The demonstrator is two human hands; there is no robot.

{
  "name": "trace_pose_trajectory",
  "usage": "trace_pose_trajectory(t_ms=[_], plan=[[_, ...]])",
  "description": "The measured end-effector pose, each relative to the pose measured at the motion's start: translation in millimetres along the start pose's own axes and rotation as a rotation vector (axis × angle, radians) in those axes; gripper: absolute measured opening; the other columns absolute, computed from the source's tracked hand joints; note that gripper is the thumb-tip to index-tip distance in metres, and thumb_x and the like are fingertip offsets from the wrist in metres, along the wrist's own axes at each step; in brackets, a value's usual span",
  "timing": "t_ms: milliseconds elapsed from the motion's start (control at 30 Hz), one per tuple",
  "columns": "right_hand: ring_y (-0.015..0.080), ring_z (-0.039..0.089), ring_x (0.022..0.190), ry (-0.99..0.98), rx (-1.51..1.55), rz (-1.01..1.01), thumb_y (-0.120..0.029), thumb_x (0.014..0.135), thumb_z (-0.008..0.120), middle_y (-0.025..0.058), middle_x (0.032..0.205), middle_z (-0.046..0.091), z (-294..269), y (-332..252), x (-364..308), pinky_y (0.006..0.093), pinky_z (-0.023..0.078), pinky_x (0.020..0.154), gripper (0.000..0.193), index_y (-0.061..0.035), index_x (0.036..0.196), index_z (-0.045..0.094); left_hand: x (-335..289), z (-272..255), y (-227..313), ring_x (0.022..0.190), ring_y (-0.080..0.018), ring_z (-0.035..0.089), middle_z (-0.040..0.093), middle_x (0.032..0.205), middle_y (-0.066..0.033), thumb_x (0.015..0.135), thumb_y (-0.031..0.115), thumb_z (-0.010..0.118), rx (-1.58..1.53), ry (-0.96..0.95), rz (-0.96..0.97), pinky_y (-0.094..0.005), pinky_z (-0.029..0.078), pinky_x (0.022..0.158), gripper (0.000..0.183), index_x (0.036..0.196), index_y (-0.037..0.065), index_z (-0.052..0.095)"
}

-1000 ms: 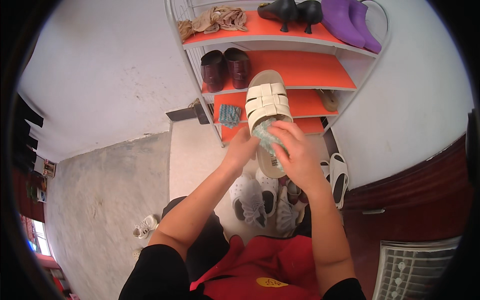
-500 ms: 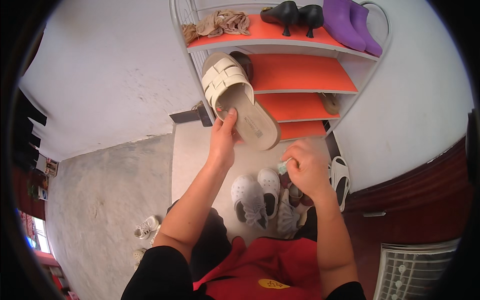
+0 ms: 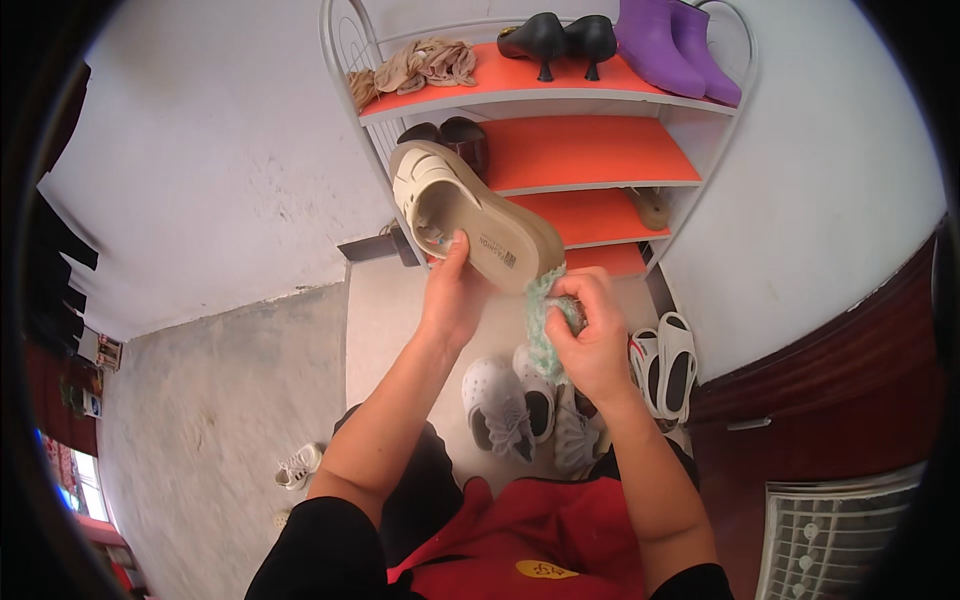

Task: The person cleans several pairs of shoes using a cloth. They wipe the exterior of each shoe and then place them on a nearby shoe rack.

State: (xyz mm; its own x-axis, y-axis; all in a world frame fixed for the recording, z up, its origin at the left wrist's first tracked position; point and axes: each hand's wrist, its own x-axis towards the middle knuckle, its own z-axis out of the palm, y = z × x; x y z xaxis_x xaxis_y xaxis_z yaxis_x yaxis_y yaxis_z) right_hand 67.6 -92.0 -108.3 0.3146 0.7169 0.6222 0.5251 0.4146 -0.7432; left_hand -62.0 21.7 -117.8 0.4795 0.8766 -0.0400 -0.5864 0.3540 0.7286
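Note:
My left hand (image 3: 452,300) is closed on a beige slide sandal (image 3: 500,240), thumb on the insole and fingers beneath. The sandal is tilted, its woven-strap toe end up by the rack and its heel toward my right hand. In my right hand (image 3: 595,345) is a light green, fluffy-looking cloth (image 3: 540,325), gripped between bent fingers. The cloth touches or nearly touches the sandal's heel edge, and part of it hangs down. Below the hands, white clogs (image 3: 492,395) stand on the floor with a grey lace-up shoe (image 3: 574,440) beside them, partly hidden by my right arm.
Ahead stands a shoe rack with orange shelves (image 3: 590,150). It carries black heels (image 3: 540,42), purple boots (image 3: 665,45), bunched tan fabric (image 3: 430,65) and dark shoes (image 3: 465,140). White slides (image 3: 677,365) stand at right, near a dark red wooden panel (image 3: 800,385). A white sneaker (image 3: 298,467) lies left.
My right hand has brought the green cloth up to the sandal's heel, and more of the cloth shows. The sandal has turned slightly on its side in my left hand.

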Motion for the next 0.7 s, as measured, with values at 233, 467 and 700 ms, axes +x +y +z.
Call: trace_pose_trajectory(t_ms=[233,467,700], plan=[[0.0181,0.053,0.059,0.05,0.19,0.322,-0.013,0.085,0.058,0.0096,0.071,0.058,-25,11,5,0.0276,0.041,0.057,0.024,0.0006,0.103,0.051,4,2,-1,0.111,-0.0157,0.051,0.051,0.124,-0.0031,0.092,0.033,0.055,0.028,-0.055,0.099,-0.0327,0.043,0.093,0.048,0.128,0.006,0.041],[0.0308,0.063,0.07,0.004,-0.037,0.201,-0.037,0.079,0.068,0.0144,0.078,0.062,-11,20,-5,0.039,0.047,0.062,0.052,0.0005,0.108,0.047,7,1,-13,0.112,-0.0175,0.05,0.051,0.123,-0.0028,0.089,0.03,0.06,0.075,-0.141,0.131,-0.0367,0.04,0.095,0.045,0.126,0.009,0.043],[0.0351,0.063,0.079,-0.07,-0.281,0.255,-0.025,0.075,0.071,0.0169,0.09,0.064,-16,6,-4,0.0414,0.049,0.065,0.047,-0.0015,0.107,0.046,5,1,-10,0.115,-0.0216,0.049,0.051,0.126,-0.0065,0.086,0.037,0.059,0.002,-0.253,0.108,-0.0398,0.04,0.097,0.051,0.125,0.008,0.045]])
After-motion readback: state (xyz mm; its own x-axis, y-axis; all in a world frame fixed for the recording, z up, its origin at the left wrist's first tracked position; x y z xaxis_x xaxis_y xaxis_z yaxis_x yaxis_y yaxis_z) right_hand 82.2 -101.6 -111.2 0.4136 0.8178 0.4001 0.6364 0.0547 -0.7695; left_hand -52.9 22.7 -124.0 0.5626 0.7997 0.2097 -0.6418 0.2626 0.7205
